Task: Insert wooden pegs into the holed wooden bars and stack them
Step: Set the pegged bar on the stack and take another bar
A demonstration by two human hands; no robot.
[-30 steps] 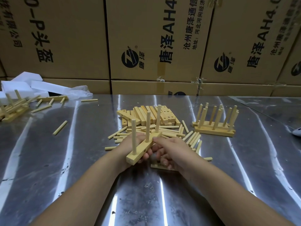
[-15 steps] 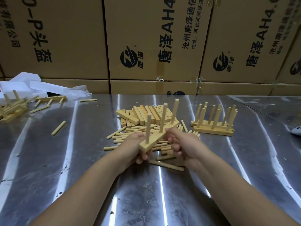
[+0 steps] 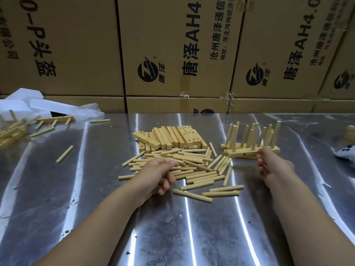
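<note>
On the shiny metal tabletop (image 3: 92, 198), the left hand (image 3: 158, 172) rests with loosely curled fingers that grip nothing on the near-left edge of a heap of loose pale wooden pegs (image 3: 197, 167), just in front of a pile of flat, holed light-wood bars (image 3: 172, 138). To the right, the group of finished bars with upright pegs (image 3: 243, 153) stands on the tabletop. The right hand (image 3: 270, 166) is relaxed and holds nothing, its fingertips at the near edge of the front bar, though contact cannot be told.
</note>
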